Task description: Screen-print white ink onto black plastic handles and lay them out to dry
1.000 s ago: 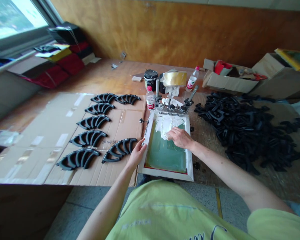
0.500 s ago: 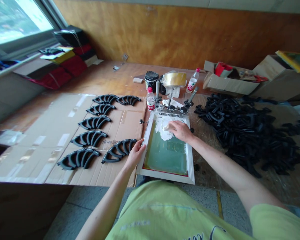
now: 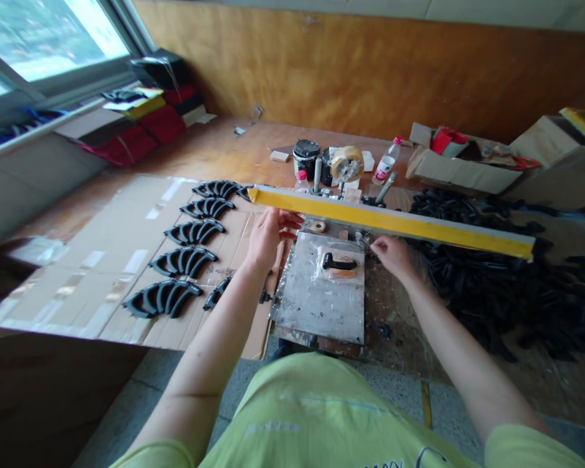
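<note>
A screen-printing frame (image 3: 394,221) is swung up on its rear hinge and shows edge-on as a long yellow and white bar. My left hand (image 3: 266,237) holds its left side from below. Under it lies a smeared metal base plate (image 3: 316,305) with one black curved part (image 3: 338,263) resting on a tan patch. My right hand (image 3: 392,255) hovers at the plate's upper right corner, fingers curled downward, with nothing visible in it.
Fanned sets of black parts (image 3: 185,260) lie in rows on flattened cardboard (image 3: 102,260) at the left. A big heap of black parts (image 3: 492,279) fills the right. Behind the press stand a black can (image 3: 306,156), tape roll (image 3: 347,164), bottle (image 3: 385,166) and cardboard boxes (image 3: 453,172).
The frame lay flat while my right hand dragged white ink across the green mesh. Now the frame is raised, the plate and part are uncovered, and my right hand is off the mesh.
</note>
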Tool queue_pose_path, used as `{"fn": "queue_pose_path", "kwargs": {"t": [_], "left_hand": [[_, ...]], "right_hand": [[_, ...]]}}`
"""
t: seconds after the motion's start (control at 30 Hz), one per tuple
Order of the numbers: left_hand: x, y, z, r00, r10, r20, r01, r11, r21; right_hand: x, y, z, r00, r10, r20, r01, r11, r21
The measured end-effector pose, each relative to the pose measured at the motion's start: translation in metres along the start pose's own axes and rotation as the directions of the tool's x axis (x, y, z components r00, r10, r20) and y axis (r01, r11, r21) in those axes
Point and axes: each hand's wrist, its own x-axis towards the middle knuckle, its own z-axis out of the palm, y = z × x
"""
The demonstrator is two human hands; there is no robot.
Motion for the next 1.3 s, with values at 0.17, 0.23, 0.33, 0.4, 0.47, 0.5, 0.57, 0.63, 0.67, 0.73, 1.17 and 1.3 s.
{"fn": "queue_pose_path", "kwargs": {"t": [0.17, 0.23, 0.33, 0.4, 0.47, 0.5, 0.57, 0.63, 0.67, 0.73, 1.17, 1.3], "left_hand": [[-0.022, -0.021, 0.003, 0.997, -0.045, -0.058, 0.044, 0.999, -0.029], [-0.048, -0.043, -0.001, 0.981, -0.194, 0.009, 0.193, 0.981, 0.018], [-0.089, -0.074, -0.008, 0.871, -0.478, 0.116, 0.472, 0.878, 0.079], [-0.110, -0.092, -0.019, 0.843, -0.537, 0.023, 0.537, 0.844, 0.010], [-0.127, -0.107, -0.044, 0.835, -0.521, -0.176, 0.515, 0.853, -0.082], [-0.134, -0.114, -0.062, 0.819, -0.505, -0.274, 0.497, 0.862, -0.103], [-0.147, -0.128, -0.106, 0.761, -0.489, -0.427, 0.500, 0.861, -0.096], [-0.157, -0.142, -0.152, 0.669, -0.490, -0.558, 0.581, 0.814, -0.018], [-0.161, -0.148, -0.172, 0.619, -0.493, -0.611, 0.651, 0.758, 0.048], [-0.165, -0.158, -0.203, 0.549, -0.498, -0.672, 0.772, 0.609, 0.179], [-0.146, -0.147, -0.194, 0.826, -0.103, -0.554, 0.562, 0.226, 0.796], [-0.120, -0.147, -0.199, 0.769, -0.247, -0.590, 0.632, 0.148, 0.761]], "right_hand": [[-0.039, -0.033, 0.036, 0.943, -0.249, 0.221, 0.254, 0.967, 0.007], [-0.046, -0.055, 0.032, 0.955, -0.242, 0.173, 0.242, 0.970, 0.024], [-0.065, -0.105, 0.033, 0.932, -0.349, 0.098, 0.340, 0.935, 0.101], [-0.082, -0.144, 0.049, 0.857, -0.499, 0.126, 0.481, 0.864, 0.148], [-0.095, -0.180, 0.074, 0.753, -0.624, 0.210, 0.589, 0.781, 0.208], [-0.099, -0.194, 0.090, 0.708, -0.660, 0.253, 0.616, 0.751, 0.237], [-0.096, -0.213, 0.124, 0.663, -0.670, 0.335, 0.620, 0.741, 0.257], [-0.085, -0.224, 0.156, 0.673, -0.605, 0.427, 0.580, 0.789, 0.203], [-0.078, -0.228, 0.171, 0.688, -0.551, 0.472, 0.551, 0.820, 0.154], [-0.066, -0.235, 0.196, 0.709, -0.439, 0.552, 0.494, 0.868, 0.056], [-0.088, -0.284, 0.224, 0.702, -0.388, 0.597, 0.545, 0.832, -0.100], [-0.094, -0.300, 0.243, 0.681, -0.316, 0.661, 0.500, 0.859, -0.104]]}}
